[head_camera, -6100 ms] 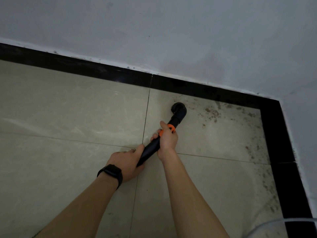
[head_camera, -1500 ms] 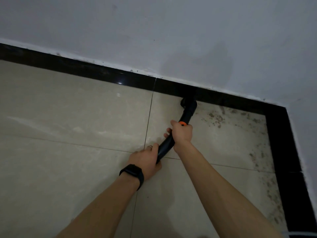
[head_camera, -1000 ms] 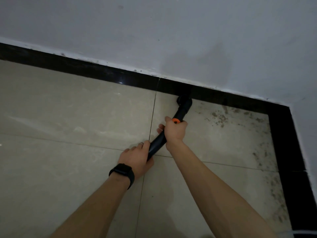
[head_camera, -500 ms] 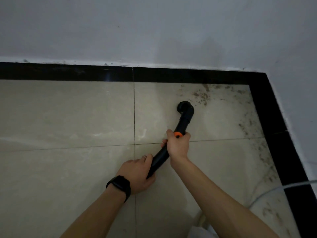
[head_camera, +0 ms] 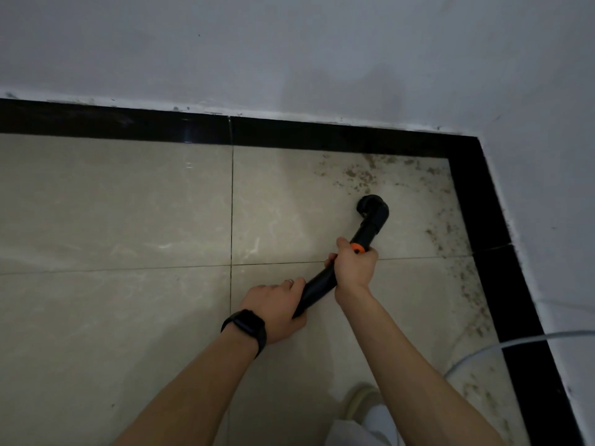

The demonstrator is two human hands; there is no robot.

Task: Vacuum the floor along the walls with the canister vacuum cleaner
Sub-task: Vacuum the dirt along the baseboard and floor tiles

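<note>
Holding wand [head_camera: 318, 288] in curled left grip [head_camera: 277, 309], right grip [head_camera: 354, 268]. Keep nozzle [head_camera: 375, 210] flat; creep toward grit [head_camera: 360, 178] at 12 o'clock.

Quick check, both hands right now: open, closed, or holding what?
Left hand: grips the lower end of the black vacuum tube.
Right hand: grips the same tube higher up, just below its orange ring.
</note>
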